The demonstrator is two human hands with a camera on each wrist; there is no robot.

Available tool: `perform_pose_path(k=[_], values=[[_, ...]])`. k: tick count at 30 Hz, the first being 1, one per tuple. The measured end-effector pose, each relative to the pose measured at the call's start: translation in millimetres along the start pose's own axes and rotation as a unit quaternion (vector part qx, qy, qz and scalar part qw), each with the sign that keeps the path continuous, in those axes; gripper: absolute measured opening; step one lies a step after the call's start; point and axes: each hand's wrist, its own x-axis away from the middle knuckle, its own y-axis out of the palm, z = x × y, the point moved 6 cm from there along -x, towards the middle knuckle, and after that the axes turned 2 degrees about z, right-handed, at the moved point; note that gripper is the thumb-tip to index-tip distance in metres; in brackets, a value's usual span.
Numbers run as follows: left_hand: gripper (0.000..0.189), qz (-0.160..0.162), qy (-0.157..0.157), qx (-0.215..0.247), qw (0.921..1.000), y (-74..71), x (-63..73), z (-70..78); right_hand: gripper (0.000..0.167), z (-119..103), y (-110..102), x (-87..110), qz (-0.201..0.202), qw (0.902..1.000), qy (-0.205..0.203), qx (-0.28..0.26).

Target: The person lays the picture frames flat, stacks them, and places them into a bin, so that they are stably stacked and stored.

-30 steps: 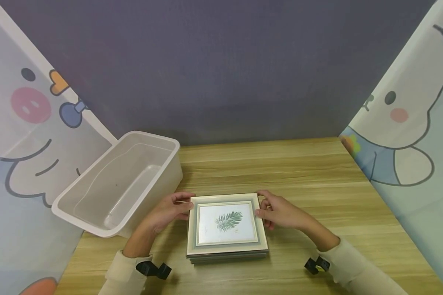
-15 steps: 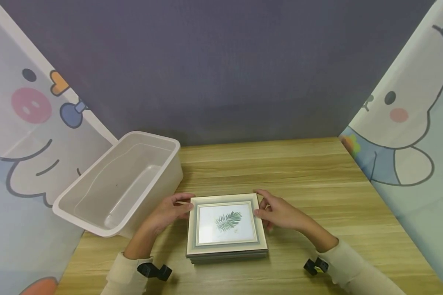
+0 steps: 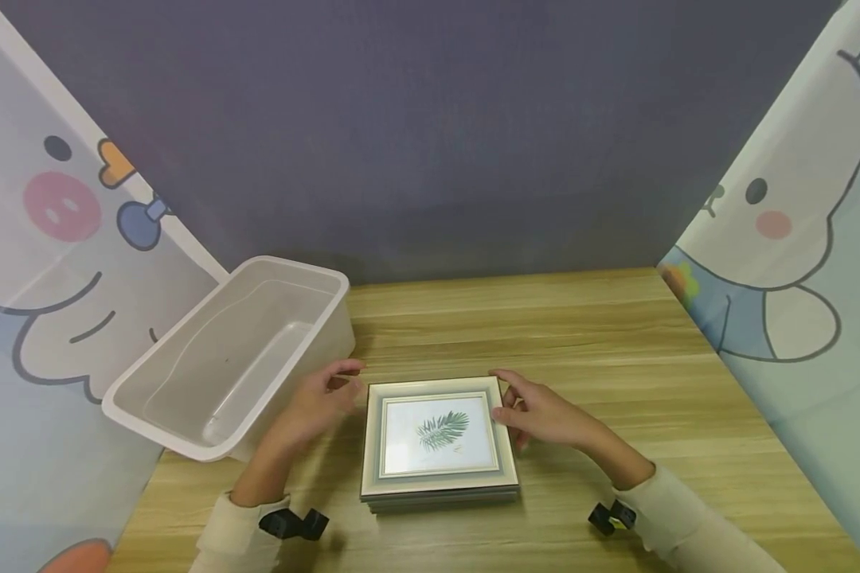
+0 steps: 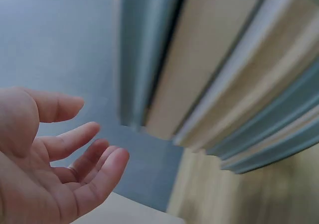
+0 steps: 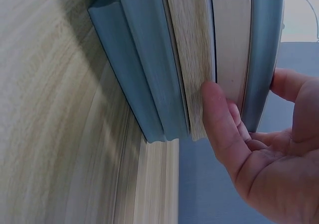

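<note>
A stack of several picture frames lies on the table before me. The top picture frame has a cream and grey-green border around a green leaf print. My left hand is just off its left side, fingers loosely bent, holding nothing; in the left wrist view a gap parts the hand from the stack's edges. At the right far corner my right hand grips the stack. The right wrist view puts the thumb at the top frame and a finger against the lower ones' sides.
A large white plastic tub, with nothing seen in it, stands at the left behind my left hand. The wood-grain table ends at a dark back wall. Cartoon-printed panels flank both sides.
My left hand has let go of the stack's left edge and moved slightly left. The right hand stays at the right edge, nearly still. The stack has barely shifted.
</note>
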Motion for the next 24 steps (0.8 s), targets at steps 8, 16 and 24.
perform_pose_path(k=[8, 16, 24], values=[[0.037, 0.091, 0.068, -0.088, 0.9896, -29.3, 11.1, 36.5, 0.07, -1.0, 0.7, -0.1, 0.001, 1.0, 0.003, -0.009], [0.031, 0.203, 0.155, -0.136, 0.957, -56.4, 18.4, 64.0, 0.069, -0.7, 1.1, -0.6, 0.001, 1.0, 0.003, -0.007], [0.033, 0.261, 0.153, -0.212, 0.9293, -73.8, 18.7, 59.3, 0.07, 0.7, 1.6, -0.7, -0.001, 0.9999, 0.005, -0.011]])
